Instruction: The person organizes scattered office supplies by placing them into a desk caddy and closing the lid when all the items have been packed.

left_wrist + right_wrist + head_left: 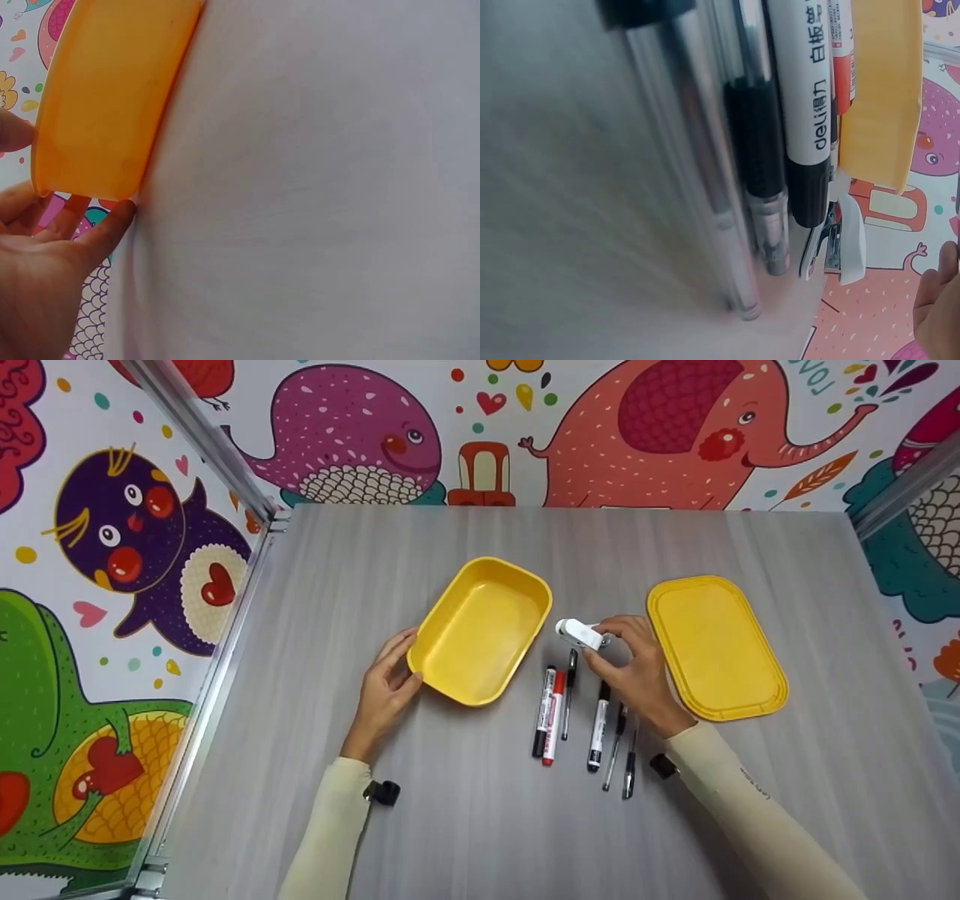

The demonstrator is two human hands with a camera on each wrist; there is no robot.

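A yellow plastic box (pixel 480 634) stands on the table with its open side up. My left hand (pixel 384 697) holds its near left corner, thumb and fingers on the outer walls; the left wrist view shows the fingertips against the box wall (pixel 105 112). My right hand (pixel 641 675) is over a white stapler (pixel 581 634), thumb and fingers spread about its right end. In the right wrist view a gap separates this hand (pixel 939 315) from the stapler (pixel 847 244), which lies on the table.
Between box and lid lie a black marker (pixel 543 720), a red marker (pixel 553 724), another black marker (pixel 598 731) and several pens (pixel 570 694). The yellow lid (pixel 718 649) lies flat on the right. Printed walls (pixel 360 435) border the grey table (pixel 465 810).
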